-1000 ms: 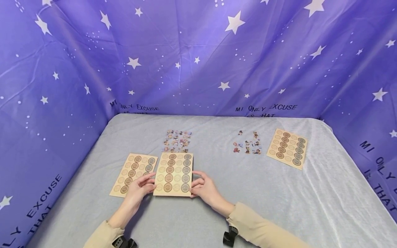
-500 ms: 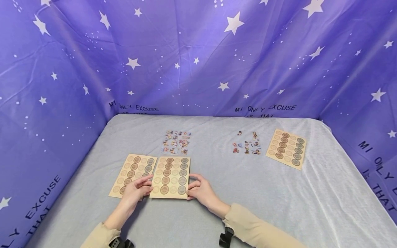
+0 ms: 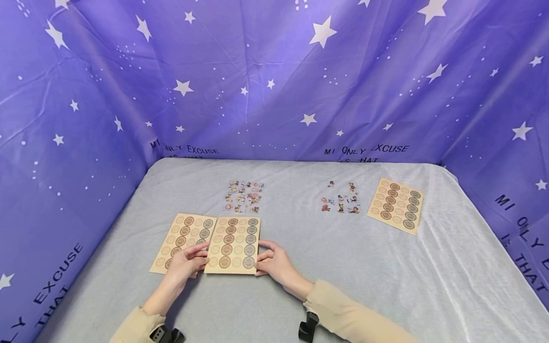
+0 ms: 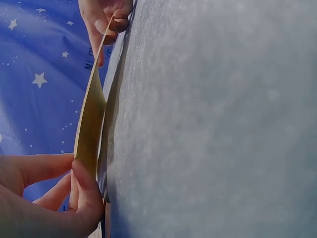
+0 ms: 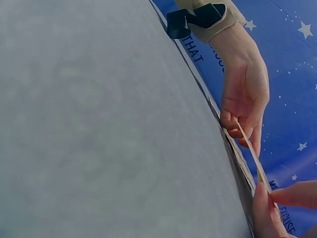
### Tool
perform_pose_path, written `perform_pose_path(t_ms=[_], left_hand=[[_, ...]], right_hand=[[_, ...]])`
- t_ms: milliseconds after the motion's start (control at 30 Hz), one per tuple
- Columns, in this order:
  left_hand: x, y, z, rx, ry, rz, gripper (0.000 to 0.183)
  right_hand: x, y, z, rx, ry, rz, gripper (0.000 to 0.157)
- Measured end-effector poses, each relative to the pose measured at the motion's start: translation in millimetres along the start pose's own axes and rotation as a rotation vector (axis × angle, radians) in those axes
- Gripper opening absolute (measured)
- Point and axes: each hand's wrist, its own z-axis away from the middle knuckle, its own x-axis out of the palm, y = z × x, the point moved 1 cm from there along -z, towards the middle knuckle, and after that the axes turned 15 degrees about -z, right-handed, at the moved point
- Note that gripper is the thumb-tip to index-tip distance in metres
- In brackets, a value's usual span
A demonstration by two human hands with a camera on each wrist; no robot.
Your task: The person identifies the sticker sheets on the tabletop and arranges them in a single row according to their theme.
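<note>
Between both hands is a tan sticker sheet (image 3: pixel 233 245) with columns of round brown, pale and grey stickers. My left hand (image 3: pixel 183 267) pinches its left edge, and my right hand (image 3: pixel 279 267) pinches the right edge. In the left wrist view the held sheet (image 4: pixel 90 124) is seen nearly edge-on, bowed slightly and raised a little off the cloth. The right wrist view shows the same sheet (image 5: pixel 253 153) as a thin strip between the hands. A second, similar sticker sheet (image 3: pixel 182 231) lies flat on the left, partly covered by my left hand.
A third round-sticker sheet (image 3: pixel 396 205) lies tilted at the right. Two clear sheets of small cartoon-figure stickers, a fuller one (image 3: pixel 242 196) and a sparser one (image 3: pixel 341 202), lie further back. Grey cloth (image 3: pixel 334 252) covers the table. Purple starry curtains (image 3: pixel 274 85) enclose the back and sides.
Both hands have brought the held sheet slightly left and nearer to me. It no longer overlaps the bottom of the fuller cartoon sticker sheet. The other sheets have stayed put.
</note>
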Motion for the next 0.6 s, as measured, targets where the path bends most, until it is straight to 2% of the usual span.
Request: perform_pose_path(t_ms=[133,367,600], left_hand=[[-0.8,1.8,-0.4,0.003,0.002,-0.012,0.046],[-1.2,4.5,-0.3,0.073,0.008,-0.049,0.044],[-2.2,5.4,0.5,0.061,0.004,-0.134,0.044]], right_hand=[[-0.2,4.3,-3.3,0.002,0.008,0.017,0.059],[2.3,5.9,-4.0,0.019,0.002,0.037,0.061],[1.1,7.4,-5.8,0.045,-0.005,0.057,0.06]])
